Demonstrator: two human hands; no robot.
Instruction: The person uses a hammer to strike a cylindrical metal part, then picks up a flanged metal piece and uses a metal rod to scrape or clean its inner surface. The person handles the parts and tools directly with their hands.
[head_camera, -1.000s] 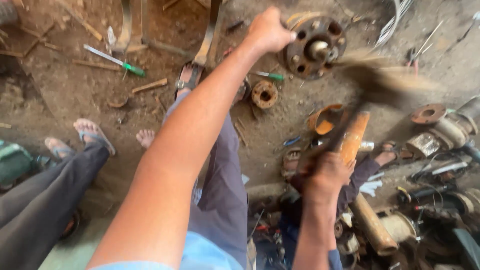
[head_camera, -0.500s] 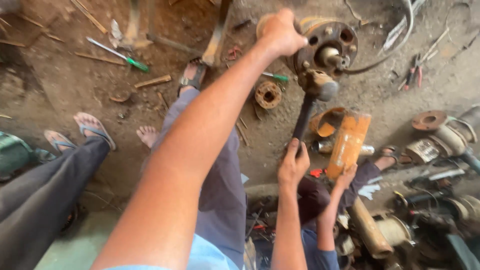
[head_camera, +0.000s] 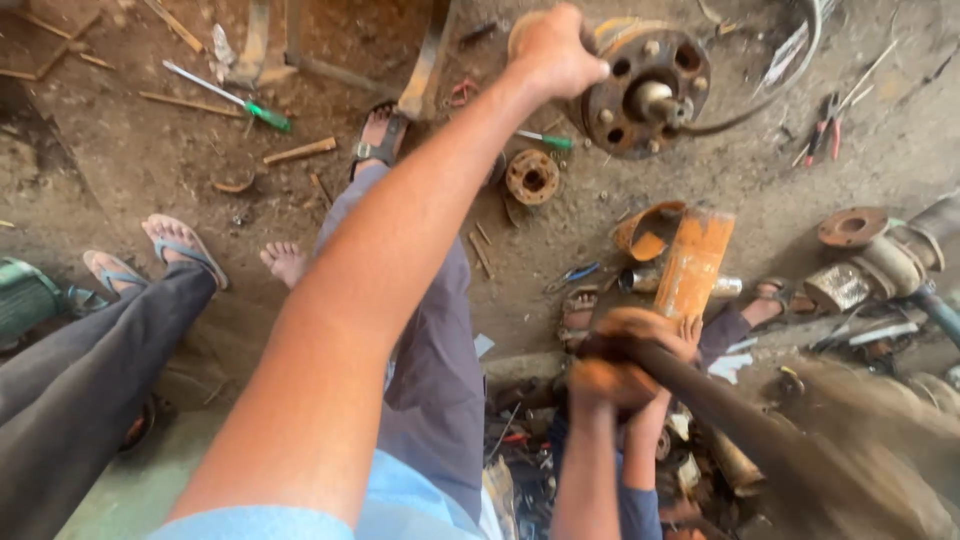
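2 hands: left hand (head_camera: 553, 50) grips wheel hub (head_camera: 645, 92), right hand (head_camera: 612, 378) hammer handle (head_camera: 720, 400).

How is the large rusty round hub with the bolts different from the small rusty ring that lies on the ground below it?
The large rusty round hub looks much bigger than the small rusty ring. The left hand grips the hub's edge, while nothing touches the ring, which lies flat on the dirt floor. The hub has a shaft in its centre and bolts around it; the ring has an open hole. Both are round and rusty.
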